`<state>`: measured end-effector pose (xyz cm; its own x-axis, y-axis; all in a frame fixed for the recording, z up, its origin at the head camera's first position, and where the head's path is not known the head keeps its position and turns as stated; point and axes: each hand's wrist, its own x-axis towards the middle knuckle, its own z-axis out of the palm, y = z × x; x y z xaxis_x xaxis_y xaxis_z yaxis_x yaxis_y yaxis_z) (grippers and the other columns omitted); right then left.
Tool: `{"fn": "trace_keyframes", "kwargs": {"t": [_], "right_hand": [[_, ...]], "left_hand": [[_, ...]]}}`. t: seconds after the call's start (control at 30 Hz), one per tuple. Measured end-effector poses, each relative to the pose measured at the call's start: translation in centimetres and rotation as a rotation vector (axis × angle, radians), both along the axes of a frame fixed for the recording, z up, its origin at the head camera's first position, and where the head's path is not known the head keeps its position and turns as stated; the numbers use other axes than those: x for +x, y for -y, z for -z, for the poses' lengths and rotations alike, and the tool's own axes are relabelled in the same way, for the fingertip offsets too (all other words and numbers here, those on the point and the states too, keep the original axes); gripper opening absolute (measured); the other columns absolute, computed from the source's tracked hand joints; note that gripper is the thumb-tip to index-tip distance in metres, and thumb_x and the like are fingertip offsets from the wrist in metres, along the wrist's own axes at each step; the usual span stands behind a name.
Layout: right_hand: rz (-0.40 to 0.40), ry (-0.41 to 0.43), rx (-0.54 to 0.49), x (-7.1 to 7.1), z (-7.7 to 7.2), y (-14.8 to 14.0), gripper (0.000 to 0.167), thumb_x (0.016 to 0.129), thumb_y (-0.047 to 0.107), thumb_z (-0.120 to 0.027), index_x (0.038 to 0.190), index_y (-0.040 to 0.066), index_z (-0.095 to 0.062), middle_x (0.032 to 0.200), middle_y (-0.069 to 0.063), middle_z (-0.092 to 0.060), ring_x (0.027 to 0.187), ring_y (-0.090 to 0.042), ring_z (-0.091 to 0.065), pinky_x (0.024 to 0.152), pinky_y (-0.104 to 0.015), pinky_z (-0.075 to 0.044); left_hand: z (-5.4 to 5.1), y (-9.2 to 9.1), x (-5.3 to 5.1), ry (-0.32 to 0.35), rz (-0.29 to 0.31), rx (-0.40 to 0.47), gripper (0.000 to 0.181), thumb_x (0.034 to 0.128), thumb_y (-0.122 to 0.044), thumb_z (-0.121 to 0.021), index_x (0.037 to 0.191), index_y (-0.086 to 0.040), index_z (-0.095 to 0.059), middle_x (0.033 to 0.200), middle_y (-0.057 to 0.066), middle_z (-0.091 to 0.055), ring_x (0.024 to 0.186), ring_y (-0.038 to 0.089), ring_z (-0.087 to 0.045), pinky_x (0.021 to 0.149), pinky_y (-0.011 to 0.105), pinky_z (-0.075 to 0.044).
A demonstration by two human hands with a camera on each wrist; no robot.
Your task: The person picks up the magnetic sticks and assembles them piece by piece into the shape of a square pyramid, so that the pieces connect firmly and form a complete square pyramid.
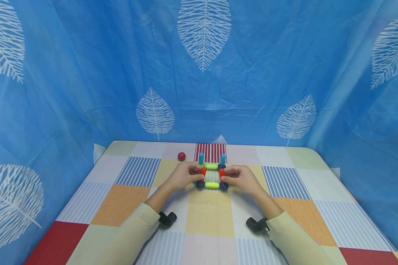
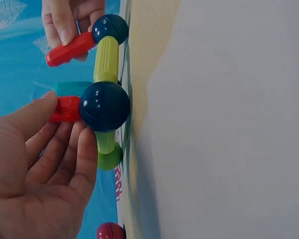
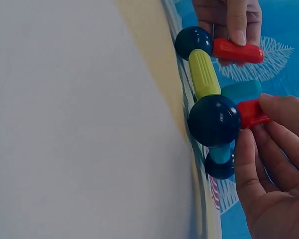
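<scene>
A square frame of balls and rods stands on the table in the head view. Its two front corners are dark blue balls (image 1: 200, 185), joined by a yellow-green rod (image 1: 212, 185). My left hand (image 1: 182, 176) pinches the upright red rod (image 2: 67, 108) on the left front ball. Likewise, my right hand (image 1: 243, 178) grips the red rod (image 3: 253, 113) on the right front ball between thumb and fingers. Teal rods (image 1: 223, 159) rise from both back corners. In the left wrist view the back left ball (image 2: 109, 158) is green; the back right ball (image 3: 220, 165) is dark blue.
A loose red ball (image 1: 181, 156) lies behind my left hand, left of the frame. The patchwork tablecloth (image 1: 212, 213) covers the table. A blue curtain (image 1: 252, 73) with white leaves hangs along the back and both sides.
</scene>
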<state>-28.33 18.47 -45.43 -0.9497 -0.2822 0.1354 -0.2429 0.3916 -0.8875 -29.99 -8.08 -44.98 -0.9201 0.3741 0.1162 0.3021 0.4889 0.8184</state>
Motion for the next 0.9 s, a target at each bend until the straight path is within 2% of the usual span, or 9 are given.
{"fn": "trace_keyframes", "kwargs": {"t": [0.33, 0.57, 0.9], "right_hand": [[0.055, 0.028, 0.061, -0.3, -0.1, 0.9, 0.027, 0.088, 0.016, -0.081, 0.113, 0.007, -0.078, 0.103, -0.009, -0.079, 0.092, -0.017, -0.074, 0.078, -0.023, -0.06], [0.051, -0.009, 0.086, -0.3, -0.1, 1.0, 0.027, 0.089, 0.016, -0.08, 0.113, 0.004, -0.078, 0.101, -0.011, -0.079, 0.089, -0.016, -0.073, 0.073, -0.023, -0.059], [0.054, -0.009, 0.085, -0.2, -0.2, 1.1, 0.027, 0.089, 0.015, -0.08, 0.113, 0.004, -0.077, 0.101, -0.011, -0.079, 0.089, -0.017, -0.074, 0.072, -0.023, -0.059]], "left_hand": [[0.1, -0.8, -0.5, -0.019, -0.006, -0.056, 0.025, 0.0892, -0.019, -0.081, 0.113, -0.012, -0.078, 0.101, 0.0, -0.076, 0.086, 0.013, -0.065, 0.08, 0.026, -0.06], [0.1, -1.1, -0.6, -0.019, -0.006, -0.073, 0.026, 0.089, -0.019, -0.081, 0.114, -0.013, -0.079, 0.103, 0.001, -0.077, 0.085, 0.013, -0.066, 0.081, 0.027, -0.061], [0.0, -1.2, -0.5, -0.01, -0.008, -0.076, 0.025, 0.0897, -0.019, -0.08, 0.114, -0.013, -0.079, 0.102, 0.001, -0.077, 0.085, 0.013, -0.066, 0.081, 0.027, -0.061]]}}
